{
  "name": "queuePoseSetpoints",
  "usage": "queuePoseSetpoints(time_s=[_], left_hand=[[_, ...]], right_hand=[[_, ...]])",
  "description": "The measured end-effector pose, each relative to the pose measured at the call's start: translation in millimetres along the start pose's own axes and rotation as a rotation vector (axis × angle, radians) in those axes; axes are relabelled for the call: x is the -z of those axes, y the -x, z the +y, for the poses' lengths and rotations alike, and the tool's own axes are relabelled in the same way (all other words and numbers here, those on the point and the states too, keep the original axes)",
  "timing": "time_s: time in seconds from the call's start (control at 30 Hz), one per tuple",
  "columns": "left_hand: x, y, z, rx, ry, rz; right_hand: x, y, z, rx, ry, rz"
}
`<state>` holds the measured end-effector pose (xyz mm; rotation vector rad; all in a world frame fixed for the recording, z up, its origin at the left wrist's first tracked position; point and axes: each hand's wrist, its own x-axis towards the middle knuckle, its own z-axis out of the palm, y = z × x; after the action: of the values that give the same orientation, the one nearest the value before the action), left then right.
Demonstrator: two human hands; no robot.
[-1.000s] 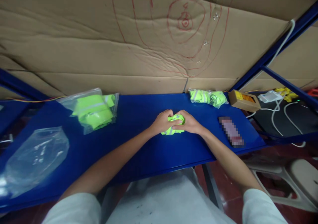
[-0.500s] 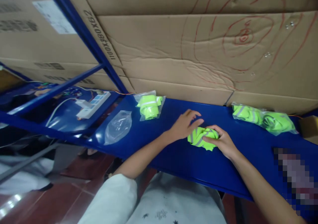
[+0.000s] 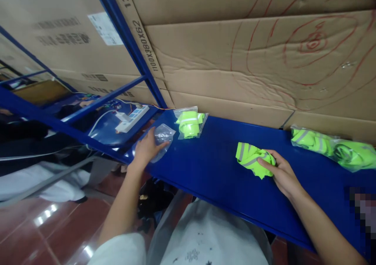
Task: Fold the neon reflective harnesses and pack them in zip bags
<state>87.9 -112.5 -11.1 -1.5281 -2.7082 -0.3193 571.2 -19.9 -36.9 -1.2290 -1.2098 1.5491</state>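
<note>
My right hand (image 3: 283,175) grips a fluorescent yellow-green reflective vest (image 3: 252,159), folded into a small bundle with grey stripes, thumb on top and fingers behind. It is just above or on the blue tabletop (image 3: 205,155); I cannot tell which. To the left, my left hand (image 3: 147,149) is over a clear plastic bag (image 3: 165,133), with thumb and fingers apart. The hand covers part of the bag, and whether it touches the film is unclear. Close by, at the back of the table, lies a bagged reflective vest (image 3: 189,124).
Two more bagged vests (image 3: 311,139) lie at the back right. Cardboard (image 3: 205,73) stands behind the table. A blue metal frame (image 3: 129,41) rises at the left, with a white power strip (image 3: 133,118) beyond it. A pixelated patch (image 3: 366,210) covers something at right.
My left hand has moved left, away from the folded vest to the empty plastic bag. My right hand still holds the vest. The view has shifted to the left.
</note>
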Motion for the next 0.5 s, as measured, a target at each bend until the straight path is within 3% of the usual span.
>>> queuePoseSetpoints(time_s=[0.1, 0.23, 0.37, 0.5], left_hand=[[4.4, 28, 30, -0.376, 0.048, 0.148], [-4.1, 65, 94, -0.787, 0.079, 0.157], [-18.0, 79, 158, -0.993, 0.054, 0.125], [-23.3, 77, 190, -1.092, -0.010, 0.124]], right_hand=[[2, 0, -8, -0.034, -0.101, 0.044], [-3, 4, -10, -0.025, -0.117, -0.027], [-7, 7, -8, 0.024, 0.023, -0.102], [5, 8, -14, 0.088, 0.225, -0.081]])
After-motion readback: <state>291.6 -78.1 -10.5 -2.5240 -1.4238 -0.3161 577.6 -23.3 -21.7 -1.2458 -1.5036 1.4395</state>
